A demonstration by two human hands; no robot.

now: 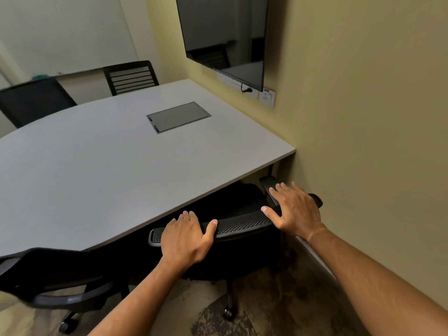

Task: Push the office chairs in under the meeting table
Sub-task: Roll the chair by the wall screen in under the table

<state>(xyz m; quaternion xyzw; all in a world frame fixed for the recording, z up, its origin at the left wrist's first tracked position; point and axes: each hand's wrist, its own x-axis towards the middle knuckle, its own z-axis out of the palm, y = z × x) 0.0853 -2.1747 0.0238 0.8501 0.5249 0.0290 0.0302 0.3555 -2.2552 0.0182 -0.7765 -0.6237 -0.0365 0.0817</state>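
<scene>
A black mesh office chair stands at the near right corner of the grey meeting table, its seat tucked under the tabletop. My left hand grips the top of its backrest near the left end. My right hand lies on the backrest's right end, fingers spread over the top edge. A second black chair stands at the lower left, close to the table edge. Two more black chairs stand at the far side of the table.
The yellow wall runs close along the right of the held chair. A dark screen hangs on it above wall sockets. A cable hatch is set in the tabletop. Patterned carpet covers the floor.
</scene>
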